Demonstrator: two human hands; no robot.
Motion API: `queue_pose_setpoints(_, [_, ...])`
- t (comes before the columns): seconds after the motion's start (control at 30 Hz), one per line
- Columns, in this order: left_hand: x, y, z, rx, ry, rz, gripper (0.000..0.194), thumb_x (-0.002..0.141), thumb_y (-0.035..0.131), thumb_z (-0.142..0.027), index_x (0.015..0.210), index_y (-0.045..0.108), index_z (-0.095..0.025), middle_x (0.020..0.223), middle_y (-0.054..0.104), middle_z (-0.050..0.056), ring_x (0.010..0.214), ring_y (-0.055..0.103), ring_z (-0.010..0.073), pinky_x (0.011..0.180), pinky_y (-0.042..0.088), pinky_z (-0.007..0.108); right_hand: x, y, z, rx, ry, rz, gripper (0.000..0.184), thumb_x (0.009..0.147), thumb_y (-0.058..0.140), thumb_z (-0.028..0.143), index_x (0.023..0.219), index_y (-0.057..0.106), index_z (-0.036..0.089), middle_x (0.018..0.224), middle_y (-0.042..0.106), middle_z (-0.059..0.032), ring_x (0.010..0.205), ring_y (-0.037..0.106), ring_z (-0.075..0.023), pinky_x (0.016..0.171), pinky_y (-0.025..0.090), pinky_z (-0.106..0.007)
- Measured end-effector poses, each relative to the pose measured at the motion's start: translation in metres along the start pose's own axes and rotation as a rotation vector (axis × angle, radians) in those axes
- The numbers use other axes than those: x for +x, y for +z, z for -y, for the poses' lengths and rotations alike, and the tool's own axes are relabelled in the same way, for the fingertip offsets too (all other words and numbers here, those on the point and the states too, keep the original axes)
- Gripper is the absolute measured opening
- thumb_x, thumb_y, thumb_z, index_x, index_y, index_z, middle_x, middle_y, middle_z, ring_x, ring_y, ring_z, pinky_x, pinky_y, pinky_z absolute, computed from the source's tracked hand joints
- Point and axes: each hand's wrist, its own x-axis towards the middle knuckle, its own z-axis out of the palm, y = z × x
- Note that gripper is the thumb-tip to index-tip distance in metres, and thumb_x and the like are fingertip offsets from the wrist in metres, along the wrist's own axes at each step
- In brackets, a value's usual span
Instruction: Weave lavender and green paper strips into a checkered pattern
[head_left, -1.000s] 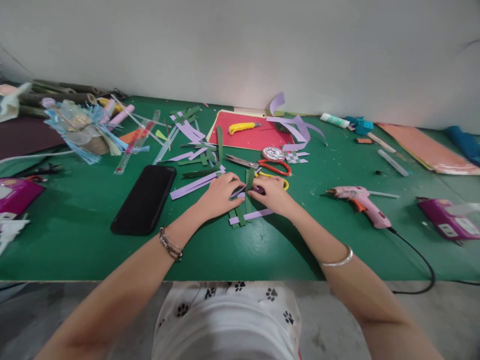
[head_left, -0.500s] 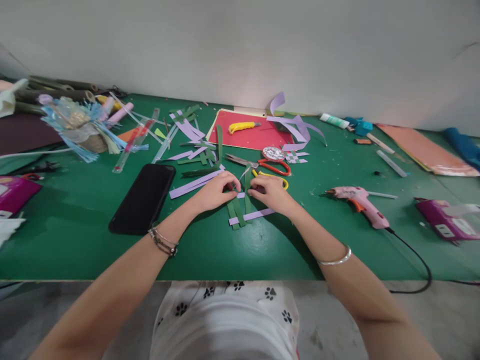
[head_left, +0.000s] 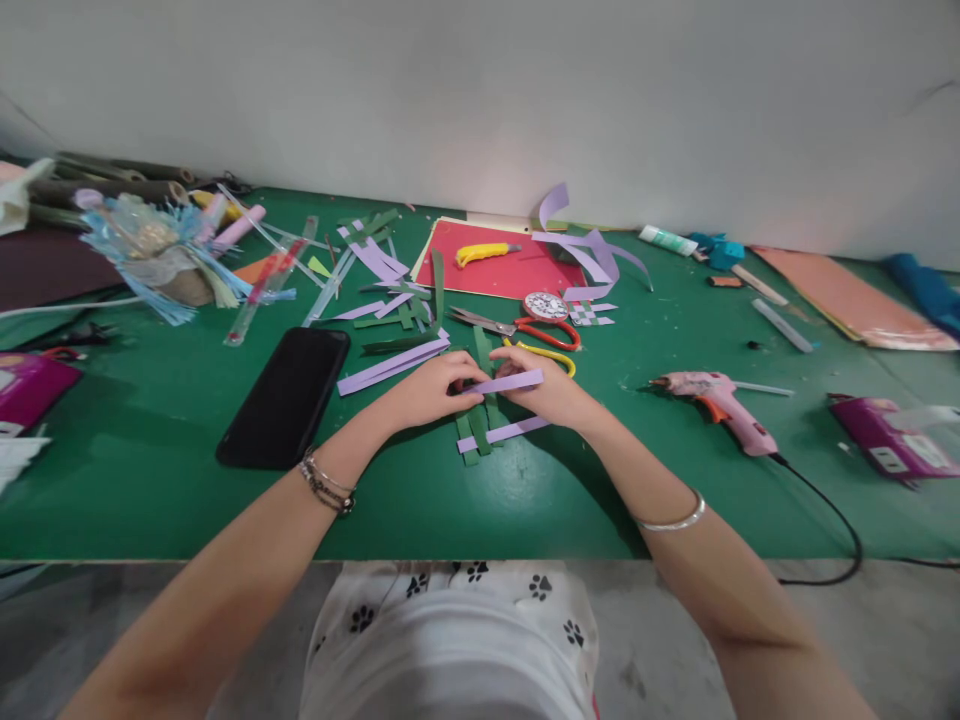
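My left hand [head_left: 439, 385] pinches a purple paper strip [head_left: 517, 381], which extends rightward across the fingers of my right hand [head_left: 553, 388]. My right fingers are curled at an upright green paper strip [head_left: 481, 345], index finger stretched toward it; the purple strip partly hides this grip. Beneath both hands lie woven green strips [head_left: 480, 432], crossed near their lower ends by another purple strip [head_left: 517, 430]. Just beyond my right hand are yellow-handled scissors [head_left: 559, 358] and orange-handled scissors [head_left: 551, 335].
Left of my hands lie a black phone [head_left: 285, 398] and loose purple strips [head_left: 390, 368]. A yellow cutter [head_left: 480, 254] rests on red paper [head_left: 487, 280] behind. To the right are a pink glue gun [head_left: 720, 400] with a cord and a magenta box [head_left: 892, 440].
The purple strip has come up between my hands and now lies across my right fingers. The upright green strip's top has shifted left. My right index finger has stretched out.
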Motion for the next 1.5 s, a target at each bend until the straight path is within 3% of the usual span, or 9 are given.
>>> queue_pose_setpoints(0.2, [-0.002, -0.003, -0.002, 0.159, 0.03, -0.028, 0.032, 0.083, 0.045, -0.037, 0.103, 0.062, -0.018, 0.093, 0.054, 0.005, 0.081, 0.052, 0.017, 0.076, 0.043, 0.03, 0.0, -0.011, 0.002, 0.06, 0.034, 0.048, 0.037, 0.063, 0.046, 0.007, 0.099, 0.051, 0.015, 0.079, 0.062, -0.0016, 0.073, 0.057, -0.0128, 0.072, 0.044, -0.028])
queue_pose_setpoints(0.33, [-0.003, 0.0, -0.005, 0.335, 0.049, -0.059, 0.042, 0.08, 0.049, -0.043, 0.112, 0.056, -0.017, 0.117, 0.049, 0.011, 0.106, 0.047, 0.0246, 0.093, 0.036, 0.039, -0.001, -0.015, 0.003, 0.006, -0.02, 0.085, 0.037, 0.063, 0.042, 0.005, 0.096, 0.052, 0.017, 0.083, 0.062, -0.0019, 0.077, 0.058, -0.0134, 0.075, 0.044, -0.03])
queue_pose_setpoints(0.5, [-0.006, 0.015, -0.015, 0.417, -0.039, 0.03, 0.078, 0.072, 0.052, -0.06, 0.131, 0.035, -0.011, 0.137, 0.036, 0.017, 0.127, 0.03, 0.0306, 0.105, 0.021, 0.045, -0.003, -0.015, 0.0, 0.048, 0.004, 0.017, 0.051, 0.06, 0.041, 0.006, 0.11, 0.044, 0.017, 0.083, 0.059, -0.0015, 0.079, 0.057, -0.0137, 0.08, 0.043, -0.032])
queue_pose_setpoints(0.67, [-0.008, 0.026, -0.022, 0.41, -0.061, 0.119, 0.096, 0.068, 0.055, -0.061, 0.139, 0.016, -0.009, 0.143, 0.026, 0.019, 0.132, 0.021, 0.0319, 0.108, 0.008, 0.051, -0.003, -0.016, -0.003, 0.068, 0.042, 0.047, 0.049, 0.057, 0.04, 0.005, 0.104, 0.047, 0.017, 0.088, 0.062, -0.0026, 0.086, 0.059, -0.015, 0.081, 0.043, -0.032])
queue_pose_setpoints(0.97, [-0.009, 0.022, -0.025, 0.434, -0.036, 0.115, 0.08, 0.073, 0.056, -0.05, 0.136, 0.025, -0.013, 0.134, 0.039, 0.015, 0.125, 0.033, 0.0293, 0.108, 0.009, 0.05, -0.003, -0.025, 0.003, -0.049, 0.03, 0.162, 0.044, 0.057, 0.037, 0.002, 0.097, 0.051, 0.015, 0.094, 0.062, -0.0044, 0.087, 0.058, -0.0136, 0.079, 0.043, -0.028])
queue_pose_setpoints(1.27, [-0.013, 0.026, -0.018, 0.467, -0.028, 0.167, 0.07, 0.08, 0.048, -0.052, 0.135, 0.029, -0.014, 0.139, 0.033, 0.015, 0.13, 0.026, 0.0288, 0.108, 0.011, 0.048, -0.009, -0.041, 0.007, -0.182, 0.0, 0.283, 0.043, 0.06, 0.037, 0.0, 0.093, 0.058, 0.018, 0.093, 0.064, -0.003, 0.088, 0.058, -0.014, 0.078, 0.043, -0.027])
queue_pose_setpoints(1.37, [-0.017, 0.022, -0.018, 0.454, -0.014, 0.122, 0.078, 0.075, 0.052, -0.056, 0.136, 0.026, -0.014, 0.14, 0.031, 0.016, 0.129, 0.026, 0.0304, 0.107, 0.019, 0.046, -0.013, -0.048, 0.008, -0.255, -0.054, 0.363, 0.034, 0.069, 0.051, 0.013, 0.102, 0.058, 0.018, 0.103, 0.061, -0.0057, 0.094, 0.056, -0.0177, 0.083, 0.043, -0.032])
queue_pose_setpoints(1.5, [-0.029, 0.012, -0.014, 0.466, -0.025, 0.018, 0.085, 0.068, 0.058, -0.059, 0.136, 0.027, -0.017, 0.136, 0.036, 0.015, 0.123, 0.033, 0.0328, 0.103, 0.026, 0.047, -0.02, -0.055, 0.014, -0.363, -0.075, 0.442, 0.057, 0.07, 0.062, 0.038, 0.122, 0.048, 0.021, 0.119, 0.054, -0.0091, 0.107, 0.05, -0.0241, 0.091, 0.038, -0.04])
